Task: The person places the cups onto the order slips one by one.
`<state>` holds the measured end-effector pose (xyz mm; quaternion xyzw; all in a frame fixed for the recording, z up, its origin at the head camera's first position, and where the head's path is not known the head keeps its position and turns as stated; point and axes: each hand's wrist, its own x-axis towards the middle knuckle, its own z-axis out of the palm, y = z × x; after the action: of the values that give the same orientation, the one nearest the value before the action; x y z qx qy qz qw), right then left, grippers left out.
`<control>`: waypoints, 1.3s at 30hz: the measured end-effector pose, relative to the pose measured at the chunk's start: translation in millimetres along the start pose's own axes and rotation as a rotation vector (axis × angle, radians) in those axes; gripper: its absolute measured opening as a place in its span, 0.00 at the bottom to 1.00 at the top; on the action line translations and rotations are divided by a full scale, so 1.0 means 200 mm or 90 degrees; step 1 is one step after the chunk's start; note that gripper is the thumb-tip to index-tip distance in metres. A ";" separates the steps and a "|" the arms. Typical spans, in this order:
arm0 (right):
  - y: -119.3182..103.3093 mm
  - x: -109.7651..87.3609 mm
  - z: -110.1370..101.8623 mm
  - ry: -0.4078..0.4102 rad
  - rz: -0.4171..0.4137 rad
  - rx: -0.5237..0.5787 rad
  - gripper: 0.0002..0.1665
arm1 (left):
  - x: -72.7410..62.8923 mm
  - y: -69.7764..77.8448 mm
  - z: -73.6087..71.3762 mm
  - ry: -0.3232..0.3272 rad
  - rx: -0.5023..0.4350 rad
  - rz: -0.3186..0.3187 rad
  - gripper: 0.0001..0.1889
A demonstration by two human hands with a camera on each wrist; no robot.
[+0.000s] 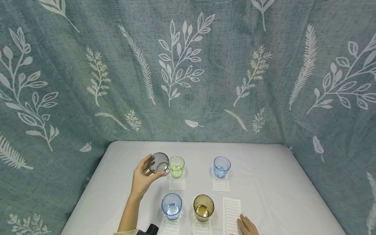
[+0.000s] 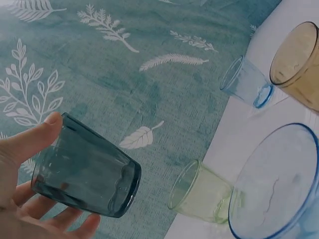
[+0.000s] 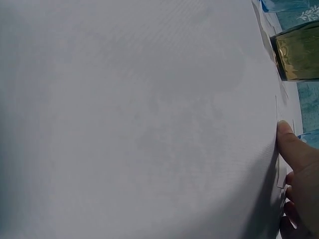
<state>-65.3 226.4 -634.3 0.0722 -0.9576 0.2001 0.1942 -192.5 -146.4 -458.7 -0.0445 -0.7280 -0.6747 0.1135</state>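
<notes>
My left hand (image 1: 142, 180) grips a smoky grey glass tumbler (image 1: 159, 164) above the table, thumb on one side and fingers on the other. In the left wrist view the grey tumbler (image 2: 89, 167) is tilted and looks empty. Just right of it, a green tumbler (image 1: 177, 167) stands on a lined paper slip (image 1: 177, 184). My right hand (image 1: 247, 225) rests at the right edge of a bare lined slip (image 1: 231, 212) near the front. The right wrist view has the thumb (image 3: 294, 144) lying against that slip; the other fingers are partly hidden.
A blue tumbler (image 1: 221, 167) stands on a slip at the back right. Toward the front, another blue tumbler (image 1: 171, 206) and an amber tumbler (image 1: 203, 208) stand side by side on slips. A patterned green cloth (image 1: 205, 81) hangs behind the white-covered table (image 1: 282, 195).
</notes>
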 end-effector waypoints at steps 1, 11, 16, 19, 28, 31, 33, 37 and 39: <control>0.00 0.00 0.00 -0.004 -0.003 0.000 0.40 | 0.00 0.00 0.01 -0.004 -0.003 0.002 0.43; 0.05 0.01 0.02 0.047 -0.084 -0.011 0.40 | -0.06 0.05 0.08 -0.046 -0.022 0.024 0.44; 0.07 0.02 0.03 0.047 -0.089 -0.005 0.39 | -0.09 0.07 0.13 -0.070 -0.035 0.036 0.43; 0.07 0.02 0.02 0.040 -0.083 0.001 0.39 | -0.10 0.07 0.16 -0.088 -0.041 0.041 0.43; 0.06 0.02 0.01 0.011 -0.076 -0.004 0.39 | -0.12 0.07 0.27 -0.138 -0.049 0.053 0.42; 0.06 0.02 0.00 0.005 -0.076 0.007 0.40 | -0.13 0.07 0.31 -0.158 -0.060 0.048 0.42; 0.06 0.03 0.00 0.007 -0.076 0.012 0.41 | -0.14 0.07 0.33 -0.167 -0.063 0.047 0.42; 0.07 0.03 0.01 0.025 -0.094 0.008 0.41 | -0.15 0.07 0.38 -0.179 -0.065 0.038 0.43; 0.07 0.03 0.01 0.024 -0.088 0.006 0.40 | -0.15 0.07 0.40 -0.185 -0.066 0.031 0.43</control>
<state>-74.7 238.1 -638.5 0.1352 -0.9456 0.1922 0.2252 -168.2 -63.5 -457.2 -0.1653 -0.6994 -0.6950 0.0207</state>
